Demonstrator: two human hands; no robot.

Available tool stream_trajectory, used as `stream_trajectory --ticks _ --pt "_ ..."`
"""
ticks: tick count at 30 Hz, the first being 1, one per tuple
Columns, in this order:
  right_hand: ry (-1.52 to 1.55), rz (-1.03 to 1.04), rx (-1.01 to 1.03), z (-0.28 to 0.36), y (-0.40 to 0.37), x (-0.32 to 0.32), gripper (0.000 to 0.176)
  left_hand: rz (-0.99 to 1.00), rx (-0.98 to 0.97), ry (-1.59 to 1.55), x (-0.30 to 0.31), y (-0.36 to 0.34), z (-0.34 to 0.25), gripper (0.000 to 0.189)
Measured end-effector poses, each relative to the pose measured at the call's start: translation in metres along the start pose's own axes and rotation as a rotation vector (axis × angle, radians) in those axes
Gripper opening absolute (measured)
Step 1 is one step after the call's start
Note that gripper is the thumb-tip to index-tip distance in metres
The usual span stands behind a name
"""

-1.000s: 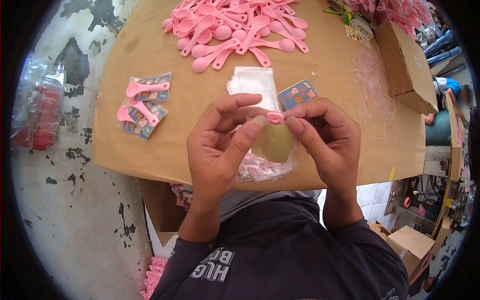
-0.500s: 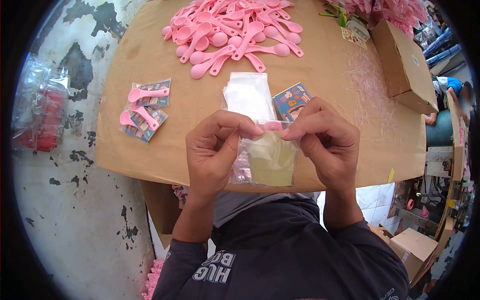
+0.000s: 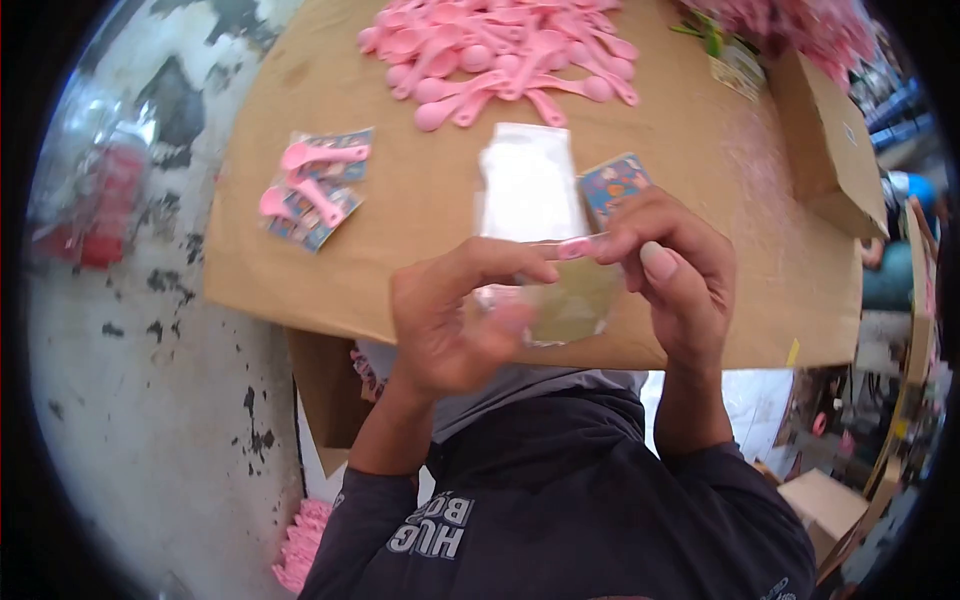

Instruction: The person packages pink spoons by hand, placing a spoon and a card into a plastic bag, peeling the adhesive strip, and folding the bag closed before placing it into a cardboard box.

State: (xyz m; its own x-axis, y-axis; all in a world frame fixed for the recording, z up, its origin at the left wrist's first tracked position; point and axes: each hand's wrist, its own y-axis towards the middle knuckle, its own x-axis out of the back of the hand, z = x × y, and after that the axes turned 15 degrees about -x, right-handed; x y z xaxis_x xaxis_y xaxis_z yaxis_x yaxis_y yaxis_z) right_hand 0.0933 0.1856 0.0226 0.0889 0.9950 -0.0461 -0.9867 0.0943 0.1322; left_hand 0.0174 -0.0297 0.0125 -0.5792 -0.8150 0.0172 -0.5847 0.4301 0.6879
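Note:
A clear plastic bag [image 3: 570,305] with a yellowish card in it hangs between my two hands, over the table's near edge. Part of a pink measuring spoon [image 3: 575,248] shows at the bag's top. My left hand [image 3: 455,310] is at the bag's left side, its index finger at the upper edge and its thumb blurred lower down. My right hand [image 3: 685,275] has its fingers on the top right corner, the thumb lifted. Just beyond stand a stack of clear bags [image 3: 530,185] and a printed blue card [image 3: 612,185], partly behind my right hand.
A heap of pink measuring spoons [image 3: 500,60] covers the far middle of the table [image 3: 280,290]. Packed spoons with cards [image 3: 318,185] lie at the left. A cardboard box [image 3: 825,145] stands at the right edge, with a person [image 3: 905,190] beyond it. A peeling wall [image 3: 150,400] borders the left.
My left thumb has come away from its pinch and moved down. My right thumb has lifted off the bag's edge. The view has shifted slightly, and the bag stays between my hands.

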Motion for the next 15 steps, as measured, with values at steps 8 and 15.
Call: stream_trajectory --ticks 8,15 --pt "-0.023 -0.212 0.019 0.005 0.000 -0.031 0.047 0.065 0.257 0.029 0.002 0.005 -0.007 0.051" --pt "-0.592 -0.318 -0.024 0.008 -0.005 -0.010 0.040 -0.008 -0.258 0.448 0.049 0.009 0.023 0.027"
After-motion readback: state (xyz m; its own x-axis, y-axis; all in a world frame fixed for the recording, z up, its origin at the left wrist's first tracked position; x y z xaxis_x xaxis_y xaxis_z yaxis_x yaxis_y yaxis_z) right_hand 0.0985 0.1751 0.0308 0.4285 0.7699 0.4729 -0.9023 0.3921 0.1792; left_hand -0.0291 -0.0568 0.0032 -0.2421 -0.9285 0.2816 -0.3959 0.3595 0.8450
